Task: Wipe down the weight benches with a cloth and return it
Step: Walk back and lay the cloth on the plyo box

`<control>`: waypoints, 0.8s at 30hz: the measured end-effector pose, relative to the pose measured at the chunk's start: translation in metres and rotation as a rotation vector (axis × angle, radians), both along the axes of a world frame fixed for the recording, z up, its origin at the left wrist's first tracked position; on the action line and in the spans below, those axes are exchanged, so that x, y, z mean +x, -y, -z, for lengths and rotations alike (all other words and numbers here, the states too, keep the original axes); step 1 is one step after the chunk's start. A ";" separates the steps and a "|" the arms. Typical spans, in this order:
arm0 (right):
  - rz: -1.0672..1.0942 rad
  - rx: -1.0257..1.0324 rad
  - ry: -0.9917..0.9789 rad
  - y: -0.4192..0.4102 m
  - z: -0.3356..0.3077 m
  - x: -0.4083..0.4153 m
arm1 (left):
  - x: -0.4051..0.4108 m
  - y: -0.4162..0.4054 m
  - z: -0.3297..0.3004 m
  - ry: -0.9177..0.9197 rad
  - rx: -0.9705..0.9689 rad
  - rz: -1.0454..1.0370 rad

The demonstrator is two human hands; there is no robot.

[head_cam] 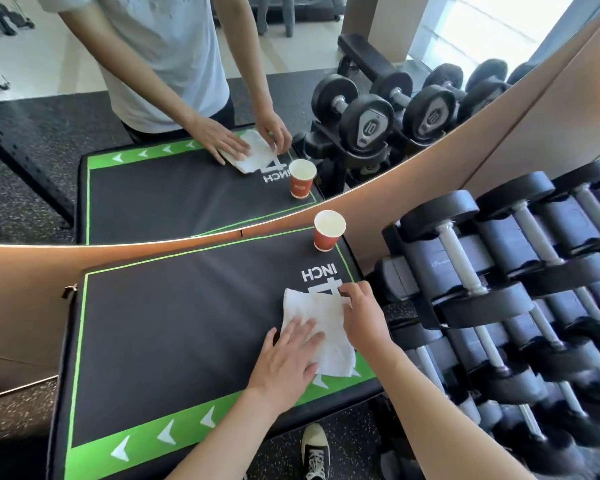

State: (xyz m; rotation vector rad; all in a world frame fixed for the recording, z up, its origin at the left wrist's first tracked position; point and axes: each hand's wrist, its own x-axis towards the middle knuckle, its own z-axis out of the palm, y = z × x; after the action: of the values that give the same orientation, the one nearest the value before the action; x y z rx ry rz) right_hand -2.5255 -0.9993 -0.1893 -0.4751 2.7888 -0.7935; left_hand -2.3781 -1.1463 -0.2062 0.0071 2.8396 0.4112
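**Both hands on the cloth atop the padded platform**

A white, crumpled cloth (321, 332) lies on the near right part of a black padded platform with green border lines and white arrow marks (174, 327), partly covering the white "4 INCH" print. The left hand (284, 362) lies flat on the cloth's near left portion, fingers straight and spread, pressing it down. The right hand (361, 313) is at the cloth's far right edge, its fingertips curled and pinching the fabric there.

Beyond the cloth, at the platform's far right corner, stands a red paper cup with a pale inside (328, 230), upright and well apart from the cloth. To the right of the platform, a rack of black dumbbells with silver handles (499, 289) runs along its side. Behind the platform a mirror (187, 98) set in a tan wooden frame repeats the cloth, cup, hands and dumbbells. Below the platform's near edge, a dark canvas shoe with white laces (315, 452) rests on speckled rubber floor (7, 407).
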 end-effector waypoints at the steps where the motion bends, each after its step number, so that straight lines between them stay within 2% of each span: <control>1: -0.026 0.022 -0.067 -0.003 0.000 0.005 | 0.000 -0.001 0.001 0.003 -0.004 -0.010; 5: -0.222 0.104 -0.212 -0.014 0.005 0.034 | -0.009 -0.004 -0.002 -0.042 0.005 -0.045; 7: -0.280 0.120 -0.157 -0.020 0.014 0.046 | -0.013 -0.003 -0.004 -0.081 0.030 -0.068; 11: -0.300 0.157 -0.050 -0.028 0.029 0.057 | -0.013 0.007 -0.001 -0.044 0.019 -0.057; 17: -0.400 0.169 -0.065 -0.005 0.028 0.059 | -0.004 0.024 0.002 -0.049 -0.005 -0.127; 24: -0.501 0.137 -0.068 0.067 0.027 0.082 | 0.037 0.081 0.002 -0.055 -0.002 -0.251</control>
State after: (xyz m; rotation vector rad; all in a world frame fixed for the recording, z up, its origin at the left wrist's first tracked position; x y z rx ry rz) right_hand -2.4438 -1.0659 -0.2162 -1.1284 2.5774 -0.4764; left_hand -2.3411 -1.2271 -0.2079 -0.3460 2.9043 0.4658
